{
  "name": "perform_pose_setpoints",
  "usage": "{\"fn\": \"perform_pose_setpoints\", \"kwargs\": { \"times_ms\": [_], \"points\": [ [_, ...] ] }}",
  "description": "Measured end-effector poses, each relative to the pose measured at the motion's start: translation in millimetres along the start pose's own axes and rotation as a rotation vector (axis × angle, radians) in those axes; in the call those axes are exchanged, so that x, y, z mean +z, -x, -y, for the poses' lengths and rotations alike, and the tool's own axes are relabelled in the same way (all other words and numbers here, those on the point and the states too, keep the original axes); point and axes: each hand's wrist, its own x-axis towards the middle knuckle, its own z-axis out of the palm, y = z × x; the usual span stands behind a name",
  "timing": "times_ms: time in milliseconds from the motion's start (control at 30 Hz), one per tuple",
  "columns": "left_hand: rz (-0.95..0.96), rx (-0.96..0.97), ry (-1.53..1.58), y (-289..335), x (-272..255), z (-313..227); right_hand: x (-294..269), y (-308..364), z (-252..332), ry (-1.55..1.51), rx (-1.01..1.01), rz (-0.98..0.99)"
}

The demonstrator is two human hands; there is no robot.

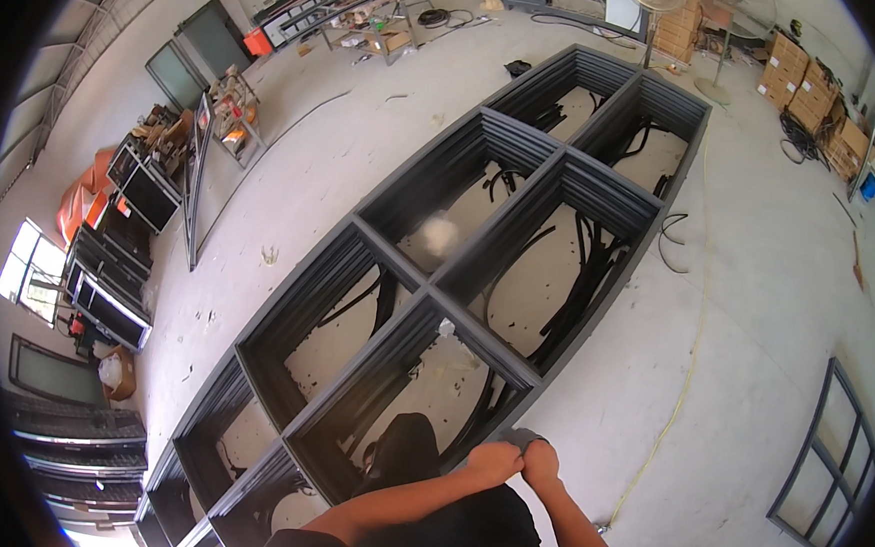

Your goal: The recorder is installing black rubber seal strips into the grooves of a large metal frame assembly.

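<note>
A long stack of dark grey metal window frames (484, 327), divided into several open bays, stretches away in front of me. My legs stand by its near right side, with one knee over a bay. In front of my body my left hand (495, 463) and my right hand (540, 461) are closed and meet side by side. A small dark grey piece (522, 436) shows just beyond the fingers, too little of it to name. What lies inside the fists is hidden. Black rubber strips (582, 292) lie on the floor within the bays.
A yellow hose or cord (694, 359) runs along the floor at right. A grid frame (832, 458) lies beyond it. Cardboard boxes (798, 75) stand far right, and a workbench (372, 29) at the back. Frames and panels (106, 283) lean along the left wall.
</note>
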Motion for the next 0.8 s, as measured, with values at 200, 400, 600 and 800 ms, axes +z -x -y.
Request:
{"fn": "perform_pose_setpoints", "kwargs": {
  "times_ms": [200,400,600,800],
  "points": [
    [-0.031,0.178,0.009,-21.6,-30.9,7.0,-46.3,-17.7,5.6,-0.893,0.395,-0.059],
    [-0.125,0.327,0.134,-28.6,-94.6,35.6,-89.8,-52.3,73.3,-1.325,0.396,-0.175],
    [-0.178,0.266,0.185,-40.4,-169.0,89.8,-91.9,-140.8,107.0,-1.716,0.365,-0.293],
    [-0.180,0.309,0.318,-43.4,-198.8,131.7,-74.7,-200.1,141.8,-1.552,0.420,-0.463]
  ]
}}
